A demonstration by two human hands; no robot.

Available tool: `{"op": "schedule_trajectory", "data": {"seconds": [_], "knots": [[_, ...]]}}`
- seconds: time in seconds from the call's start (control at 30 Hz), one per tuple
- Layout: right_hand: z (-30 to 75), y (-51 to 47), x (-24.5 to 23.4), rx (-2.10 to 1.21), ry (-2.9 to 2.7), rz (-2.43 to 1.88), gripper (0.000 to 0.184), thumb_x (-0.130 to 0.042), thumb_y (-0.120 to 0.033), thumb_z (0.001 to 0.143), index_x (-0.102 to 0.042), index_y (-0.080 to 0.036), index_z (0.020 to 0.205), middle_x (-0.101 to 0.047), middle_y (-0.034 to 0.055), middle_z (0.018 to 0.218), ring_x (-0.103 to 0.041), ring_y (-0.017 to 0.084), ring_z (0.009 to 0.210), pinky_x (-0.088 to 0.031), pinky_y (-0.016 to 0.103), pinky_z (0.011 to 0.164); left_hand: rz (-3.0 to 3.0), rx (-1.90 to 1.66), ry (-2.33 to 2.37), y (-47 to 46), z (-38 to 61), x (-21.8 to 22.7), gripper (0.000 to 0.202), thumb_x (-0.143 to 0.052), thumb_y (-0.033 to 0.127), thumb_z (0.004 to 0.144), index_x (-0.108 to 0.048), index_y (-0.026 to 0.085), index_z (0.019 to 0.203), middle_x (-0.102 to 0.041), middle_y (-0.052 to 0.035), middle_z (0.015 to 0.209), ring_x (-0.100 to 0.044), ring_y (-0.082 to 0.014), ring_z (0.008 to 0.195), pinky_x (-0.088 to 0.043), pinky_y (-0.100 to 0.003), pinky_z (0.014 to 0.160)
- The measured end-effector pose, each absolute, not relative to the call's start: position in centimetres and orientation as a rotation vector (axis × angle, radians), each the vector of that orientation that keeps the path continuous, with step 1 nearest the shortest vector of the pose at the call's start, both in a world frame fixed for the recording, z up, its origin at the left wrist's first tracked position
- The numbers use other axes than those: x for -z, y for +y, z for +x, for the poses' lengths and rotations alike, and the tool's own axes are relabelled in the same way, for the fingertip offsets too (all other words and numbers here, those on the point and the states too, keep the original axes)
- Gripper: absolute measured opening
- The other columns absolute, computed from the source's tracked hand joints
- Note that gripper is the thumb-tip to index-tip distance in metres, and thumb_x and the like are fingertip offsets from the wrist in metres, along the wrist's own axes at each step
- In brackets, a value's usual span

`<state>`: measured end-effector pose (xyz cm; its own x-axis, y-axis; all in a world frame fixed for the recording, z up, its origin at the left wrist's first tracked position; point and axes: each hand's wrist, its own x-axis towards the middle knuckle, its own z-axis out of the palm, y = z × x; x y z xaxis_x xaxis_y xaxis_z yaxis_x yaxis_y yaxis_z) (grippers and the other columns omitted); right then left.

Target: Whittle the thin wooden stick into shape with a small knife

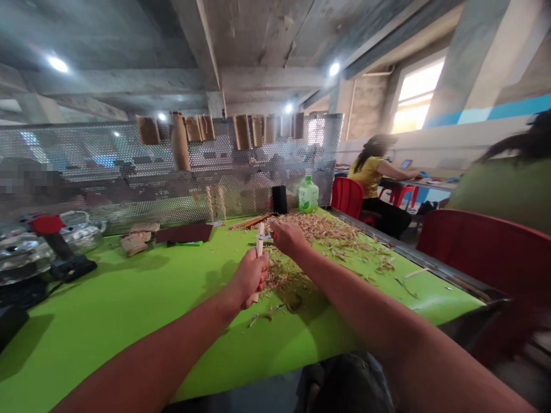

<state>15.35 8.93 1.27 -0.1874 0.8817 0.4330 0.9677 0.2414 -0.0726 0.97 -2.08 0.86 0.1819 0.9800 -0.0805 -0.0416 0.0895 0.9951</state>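
The left hand (pixel 253 274) is wrapped round a near-upright wooden stick (pixel 260 244) over the worktop (pixel 155 304), its top bare above the fist; should the knife (pixel 268 236) slip down the wood, it could cut that hand. Just beyond, the right hand (pixel 290 238) is closed on the knife, where too deep a bite could split the stick. Farther back, heaped shavings (pixel 322 227) could hide a dropped piece.

Ceiling (pixel 267 34) — bare grey conc., deep beams (pixel 196 34); lights (pixel 58 64) lit far L, centre and R. Perf. metal partition (pixel 107 178) across far edge of green-topped table (pixel 107 304). Window (pixel 419 94) far R, bright; column (pixel 486 63) R of it. R wall (pixel 447 137) pale w/ blue band (pixel 525 104) above. Red chairs (pixel 348 194) R of table — one near, one far.
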Motion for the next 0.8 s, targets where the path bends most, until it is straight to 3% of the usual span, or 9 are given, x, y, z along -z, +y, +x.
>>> {"op": "schedule_trajectory", "data": {"seconds": [0.07,0.17,0.23,0.47,0.6,0.8], "knots": [[17.4,9.5,-1.7,0.215,-1.989,-1.84,0.034,-0.042,-0.029,0.095,-0.064,-0.021,0.12,-0.071,0.0118,0.107,-0.064,0.021,0.098,-0.042,0.027,0.077,1.235,-0.979,1.092,-3.7,1.6,-0.3,0.013,-0.049,0.034,0.092,-0.044,0.022,0.091,-0.04,0.0079,0.06,-0.028,-0.0048,0.04,-0.019,-0.018,0.036],[21.8,10.5,-2.4,0.149,-1.733,-2.068,0.038,-0.037,-0.02,0.094,-0.069,-0.007,0.11,-0.071,0.0225,0.101,-0.067,0.025,0.086,-0.042,0.029,0.066,1.37,-0.784,0.942,-5.7,2.5,0.6,0.021,-0.059,0.038,0.087,-0.049,0.021,0.094,-0.042,0.0078,0.057,-0.031,-0.0055,0.039,-0.022,-0.018,0.035],[23.6,11.1,-2.4,0.126,-1.605,-2.127,0.041,-0.035,-0.02,0.095,-0.069,-0.006,0.113,-0.07,0.0241,0.101,-0.067,0.025,0.086,-0.041,0.029,0.065,1.309,-0.792,0.866,-5.5,2.5,0.7,0.023,-0.055,0.04,0.09,-0.049,0.022,0.102,-0.041,0.0088,0.057,-0.029,-0.006,0.037,-0.023,-0.018,0.033],[17.0,10.5,-1.0,0.167,-1.931,-1.712,0.038,-0.041,-0.03,0.094,-0.069,-0.028,0.12,-0.074,0.0068,0.105,-0.066,0.021,0.092,-0.042,0.025,0.073,1.092,-1.086,0.986,0.0,0.0,0.4,0.024,-0.046,0.042,0.094,-0.046,0.024,0.109,-0.041,0.0091,0.059,-0.033,-0.0061,0.036,-0.028,-0.016,0.033],[14.8,8.9,-0.4,0.167,-2.13,-1.628,0.038,-0.042,-0.026,0.092,-0.069,-0.028,0.12,-0.074,0.0069,0.102,-0.066,0.02,0.091,-0.041,0.025,0.072,1.117,-1.169,0.899,0.0,0.2,0.8,0.02,-0.05,0.039,0.091,-0.048,0.021,0.098,-0.051,0.0041,0.07,-0.045,-0.0065,0.042,-0.039,-0.019,0.038],[14.3,7.7,-0.5,0.182,-2.199,-1.613,0.037,-0.043,-0.026,0.091,-0.068,-0.027,0.118,-0.075,0.0073,0.099,-0.067,0.02,0.089,-0.039,0.024,0.07,1.177,-1.198,0.946,0.0,0.1,0.2,0.013,-0.05,0.032,0.09,-0.044,0.02,0.087,-0.047,0.0051,0.074,-0.035,-0.0023,0.04,-0.027,-0.015,0.033]]}}
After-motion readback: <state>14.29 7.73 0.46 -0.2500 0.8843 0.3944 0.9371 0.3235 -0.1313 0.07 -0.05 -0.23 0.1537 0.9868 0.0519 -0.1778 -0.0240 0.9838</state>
